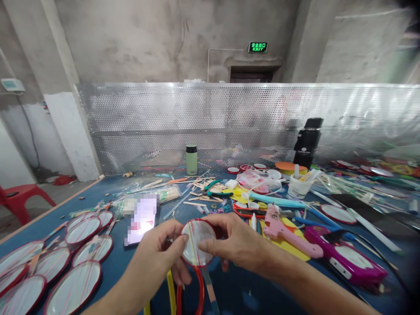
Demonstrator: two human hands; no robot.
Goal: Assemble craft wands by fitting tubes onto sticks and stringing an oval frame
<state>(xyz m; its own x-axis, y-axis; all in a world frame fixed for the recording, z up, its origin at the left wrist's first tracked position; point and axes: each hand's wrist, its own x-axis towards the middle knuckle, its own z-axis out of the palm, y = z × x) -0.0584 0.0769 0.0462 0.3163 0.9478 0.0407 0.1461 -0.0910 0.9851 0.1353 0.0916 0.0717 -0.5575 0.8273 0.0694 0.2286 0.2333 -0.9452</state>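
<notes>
Between my two hands is a small round white disc [204, 234] with a red rim and thin coloured strips across its face. My left hand [155, 249] pinches its left edge, thumb on the front. My right hand [234, 240] grips the right side, with the thumb lying on the face and the fingers behind. Below the disc, a red loop [201, 291] and a yellow strip [171, 293] hang or lie near the table's front; their kind is unclear. A flat translucent strip [211, 291] runs downward from the disc.
Similar red-rimmed discs [74, 288] lie at left. A lit phone [142, 221] is behind my left hand. To the right are a pink glue gun [278, 232], a purple corded device [348, 260] and a white cup [299, 189]. A green bottle [191, 161] stands before the perforated panel [157, 118].
</notes>
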